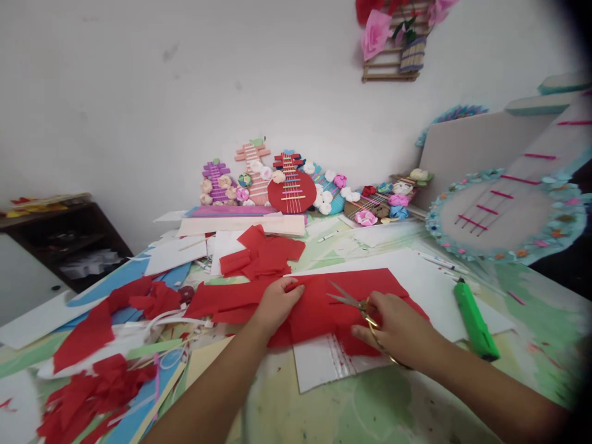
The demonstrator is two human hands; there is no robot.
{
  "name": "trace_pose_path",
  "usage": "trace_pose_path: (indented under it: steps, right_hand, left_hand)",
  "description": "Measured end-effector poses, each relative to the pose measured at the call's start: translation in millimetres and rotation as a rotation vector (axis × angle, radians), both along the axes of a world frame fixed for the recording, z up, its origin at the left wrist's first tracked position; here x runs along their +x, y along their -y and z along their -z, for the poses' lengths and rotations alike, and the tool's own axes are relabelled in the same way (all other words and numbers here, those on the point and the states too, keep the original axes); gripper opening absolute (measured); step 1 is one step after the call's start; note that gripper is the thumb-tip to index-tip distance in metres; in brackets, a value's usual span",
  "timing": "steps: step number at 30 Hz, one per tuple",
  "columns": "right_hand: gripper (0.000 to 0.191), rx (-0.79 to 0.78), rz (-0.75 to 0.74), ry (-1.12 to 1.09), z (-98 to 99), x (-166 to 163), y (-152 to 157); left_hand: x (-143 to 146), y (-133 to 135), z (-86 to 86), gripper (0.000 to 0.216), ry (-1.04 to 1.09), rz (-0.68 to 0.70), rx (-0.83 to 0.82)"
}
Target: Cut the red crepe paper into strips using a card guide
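A wide sheet of red crepe paper (319, 308) lies across the middle of the table, over a white board (319, 367). My left hand (279, 302) pinches its upper edge between thumb and fingers. My right hand (393, 327) grips gold-handled scissors (346, 300), fingers in the loops. The scissor blades are spread apart and point left, at a slit in the red paper. Below the scissors a flap of the paper hangs toward me. Part of the paper is hidden behind my hands.
Red paper scraps (92, 394) and a white cable (166, 314) clutter the left. A green glue gun or cutter-like tool (476, 320) lies at right. Paper-flower-decorated lute models (291, 191) line the wall. A larger lute model (499, 216) leans at far right.
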State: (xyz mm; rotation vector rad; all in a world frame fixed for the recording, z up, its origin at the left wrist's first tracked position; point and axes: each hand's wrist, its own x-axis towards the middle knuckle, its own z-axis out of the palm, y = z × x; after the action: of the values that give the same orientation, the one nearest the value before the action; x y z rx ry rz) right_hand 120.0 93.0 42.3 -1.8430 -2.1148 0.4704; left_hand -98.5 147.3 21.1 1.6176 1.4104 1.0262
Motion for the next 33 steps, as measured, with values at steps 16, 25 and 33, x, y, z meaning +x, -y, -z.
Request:
trace_pose_path:
  steps: [16,25,33]
  right_hand:
    - [0.031,-0.094,-0.158,0.043,4.1,37.2,9.1]
    - [0.036,-0.137,-0.274,0.310,-14.1,56.8,-8.2]
    - [0.043,-0.170,-0.386,0.394,-12.3,44.8,-17.1]
  left_hand:
    - [4.7,-5.8,5.6,0.017,-0.595,0.060,0.132]
    - [9.2,-6.1,1.9,0.010,-0.565,0.066,0.159]
    - [9.9,-24.5,6.2,0.018,-0.606,0.086,0.131]
